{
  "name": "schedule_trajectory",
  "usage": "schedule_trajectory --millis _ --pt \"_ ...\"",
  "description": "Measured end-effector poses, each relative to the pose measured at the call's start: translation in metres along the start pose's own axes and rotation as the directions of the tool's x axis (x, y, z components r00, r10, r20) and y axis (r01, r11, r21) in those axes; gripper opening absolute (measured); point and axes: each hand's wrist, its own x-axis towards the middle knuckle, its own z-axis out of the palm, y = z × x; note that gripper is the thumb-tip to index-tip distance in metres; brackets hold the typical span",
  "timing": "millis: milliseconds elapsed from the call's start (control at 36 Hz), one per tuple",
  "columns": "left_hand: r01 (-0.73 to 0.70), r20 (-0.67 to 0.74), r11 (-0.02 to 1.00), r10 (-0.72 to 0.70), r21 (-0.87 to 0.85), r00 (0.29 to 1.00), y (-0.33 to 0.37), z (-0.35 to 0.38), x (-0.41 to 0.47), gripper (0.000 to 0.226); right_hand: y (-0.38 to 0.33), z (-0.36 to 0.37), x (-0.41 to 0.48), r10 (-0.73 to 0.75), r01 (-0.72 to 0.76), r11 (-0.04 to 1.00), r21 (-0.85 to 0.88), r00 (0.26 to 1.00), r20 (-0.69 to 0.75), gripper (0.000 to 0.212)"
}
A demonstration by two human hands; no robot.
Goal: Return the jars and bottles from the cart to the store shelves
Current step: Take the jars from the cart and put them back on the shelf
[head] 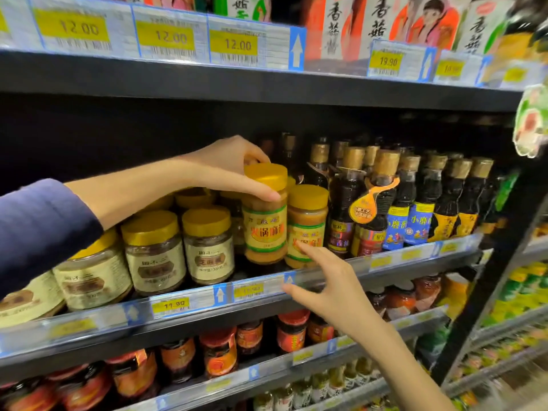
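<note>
My left hand [234, 167] reaches in from the left and grips the yellow lid of a jar of tan paste with a yellow label [264, 221], which stands on the middle shelf [385, 265]. A matching jar [307, 225] stands right beside it. My right hand [329, 284] comes up from the lower right with fingers spread and holds nothing; its fingertips are at the matching jar's label and the shelf's price rail.
Wider jars with gold lids [207, 244] fill the shelf to the left. Dark sauce bottles [382, 203] stand in rows to the right. The shelf below holds red-lidded jars [292, 333]. Price tags [173, 307] line the rails. Cartons sit on the top shelf [267, 87].
</note>
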Motion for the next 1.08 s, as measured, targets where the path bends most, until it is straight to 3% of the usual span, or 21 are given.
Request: schedule_trajectory --millis 83,194,361,639,861,1083 --pt "-0.027 0.010 1.000 0.027 -0.002 1.000 -0.007 0.007 0.004 0.066 0.010 0.000 -0.009 -0.035 0.045 0.989 -0.142 0.997 0.074 0.070" --pt "-0.024 0.042 0.999 0.022 0.049 0.999 -0.016 0.017 0.010 0.086 0.021 0.002 -0.015 -0.120 0.138 0.964 -0.228 0.989 0.090 0.069" --pt "-0.038 0.088 0.990 0.026 0.138 0.996 -0.024 0.026 0.014 0.093 0.036 0.006 -0.016 -0.190 0.199 0.966 -0.164 0.979 0.071 0.068" --pt "-0.026 0.162 0.969 -0.015 0.246 0.987 -0.024 0.026 0.016 0.099 0.038 0.012 -0.016 -0.155 0.162 0.974 -0.161 0.987 0.051 0.067" --pt "-0.043 0.174 0.877 -0.046 0.479 0.984 -0.013 0.024 0.022 0.096 0.041 0.015 -0.017 -0.175 0.175 0.976 -0.127 0.984 0.005 0.066" --pt "-0.035 0.166 0.805 -0.080 0.593 0.983 -0.014 0.026 0.022 0.095 0.043 0.016 -0.019 -0.218 0.213 0.969 -0.124 0.976 -0.027 0.064"
